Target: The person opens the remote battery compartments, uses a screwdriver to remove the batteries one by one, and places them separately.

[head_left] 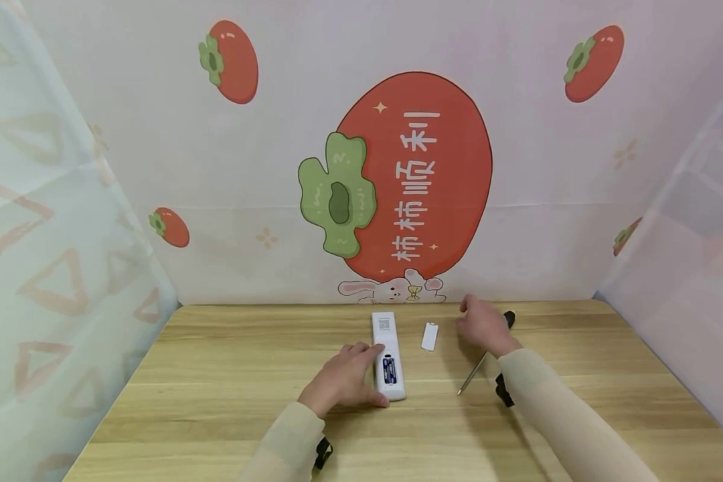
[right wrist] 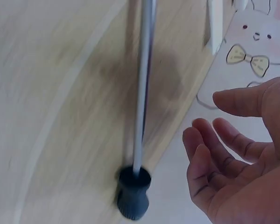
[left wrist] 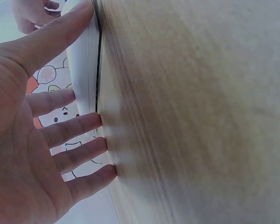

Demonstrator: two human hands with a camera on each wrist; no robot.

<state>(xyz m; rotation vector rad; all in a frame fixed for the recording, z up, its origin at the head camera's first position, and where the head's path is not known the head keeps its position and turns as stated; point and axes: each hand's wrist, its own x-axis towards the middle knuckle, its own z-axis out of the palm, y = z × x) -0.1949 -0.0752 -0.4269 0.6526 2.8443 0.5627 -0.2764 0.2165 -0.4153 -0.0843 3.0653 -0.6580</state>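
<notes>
A white remote control lies back side up on the table, its battery bay uncovered with blue batteries inside. My left hand rests against its left side; in the left wrist view the thumb and index finger touch it, while the other fingertips meet the tabletop. Right of the remote lies the loose white battery cover. My right hand, holding nothing, hovers with loosely bent fingers between that cover and a screwdriver. The screwdriver's black handle points toward the back wall.
The wooden table reaches back to a printed cloth wall with persimmons and a rabbit. Cloth sides stand on the left and right. Black straps hang at both wrists.
</notes>
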